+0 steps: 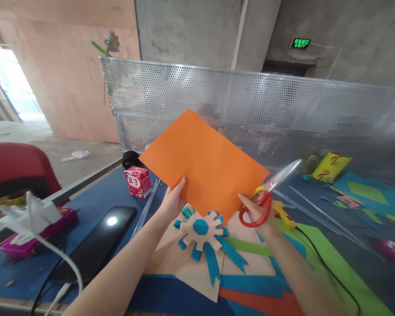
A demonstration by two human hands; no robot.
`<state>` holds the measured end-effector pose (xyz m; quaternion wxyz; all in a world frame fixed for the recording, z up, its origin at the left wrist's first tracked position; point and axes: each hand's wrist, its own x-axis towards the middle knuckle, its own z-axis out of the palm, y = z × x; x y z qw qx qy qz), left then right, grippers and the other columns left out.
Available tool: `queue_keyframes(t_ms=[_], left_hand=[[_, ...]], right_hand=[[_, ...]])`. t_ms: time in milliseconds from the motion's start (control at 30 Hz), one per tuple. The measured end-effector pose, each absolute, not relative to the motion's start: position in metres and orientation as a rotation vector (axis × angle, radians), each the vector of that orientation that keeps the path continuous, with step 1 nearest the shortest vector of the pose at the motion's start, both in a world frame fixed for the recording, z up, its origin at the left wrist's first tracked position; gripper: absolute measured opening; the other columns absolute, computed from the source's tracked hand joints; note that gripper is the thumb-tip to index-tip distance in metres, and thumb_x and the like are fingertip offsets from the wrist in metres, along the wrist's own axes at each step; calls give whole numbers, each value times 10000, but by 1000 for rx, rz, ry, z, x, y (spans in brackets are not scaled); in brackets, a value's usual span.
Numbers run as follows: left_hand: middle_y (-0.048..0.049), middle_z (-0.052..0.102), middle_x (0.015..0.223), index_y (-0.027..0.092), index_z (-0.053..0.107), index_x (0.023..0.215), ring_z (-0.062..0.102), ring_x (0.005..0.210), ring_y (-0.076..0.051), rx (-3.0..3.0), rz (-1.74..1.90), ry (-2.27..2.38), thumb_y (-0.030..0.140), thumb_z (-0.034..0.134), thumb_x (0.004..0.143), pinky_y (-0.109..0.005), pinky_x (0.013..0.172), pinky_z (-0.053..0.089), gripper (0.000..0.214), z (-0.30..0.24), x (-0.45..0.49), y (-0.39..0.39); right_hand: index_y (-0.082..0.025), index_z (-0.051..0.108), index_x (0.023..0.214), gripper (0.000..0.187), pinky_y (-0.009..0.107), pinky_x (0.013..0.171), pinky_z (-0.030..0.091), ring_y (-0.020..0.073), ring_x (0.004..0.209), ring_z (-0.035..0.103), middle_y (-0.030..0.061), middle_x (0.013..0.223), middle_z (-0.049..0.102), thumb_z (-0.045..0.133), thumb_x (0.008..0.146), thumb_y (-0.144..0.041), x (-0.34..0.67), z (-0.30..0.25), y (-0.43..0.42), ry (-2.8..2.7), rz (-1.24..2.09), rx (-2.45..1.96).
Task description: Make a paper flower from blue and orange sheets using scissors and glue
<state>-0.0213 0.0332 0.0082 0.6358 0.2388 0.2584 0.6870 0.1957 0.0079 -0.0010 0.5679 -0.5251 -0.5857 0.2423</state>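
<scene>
An orange sheet of paper or felt (202, 164) is held up in front of me, one corner pointing upward. My left hand (173, 199) pinches its lower left edge, the thumb lying on the front face. My right hand (257, 211) is closed on the sheet's lower right edge and on a pair of scissors (267, 204) with red and yellow handles. The blades point up and right, away from the sheet. Just below, a blue and beige rosette (200, 227) with blue ribbon tails lies on beige sheets (184, 267).
A black phone (97, 241), a red box (137, 182) and clear sticks (148, 208) lie to the left. On the right are a yellow glue gun (285, 215) with its cord, green sheet (342, 267), paper scraps and a yellow packet (331, 166). A perforated metal screen (184, 87) stands behind.
</scene>
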Motion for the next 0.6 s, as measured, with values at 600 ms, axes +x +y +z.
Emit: queue_keyframes(t_ms=[600], left_hand=[[-45, 701, 789, 224, 574, 1080, 643, 694, -215, 586, 1396, 200, 712, 141, 749, -347, 665, 503, 731, 5, -100, 48]], right_hand=[[-212, 525, 762, 360, 392, 719, 491, 247, 783, 613, 29, 787, 646, 741, 490, -307, 219, -7, 32, -1041, 628, -1039]])
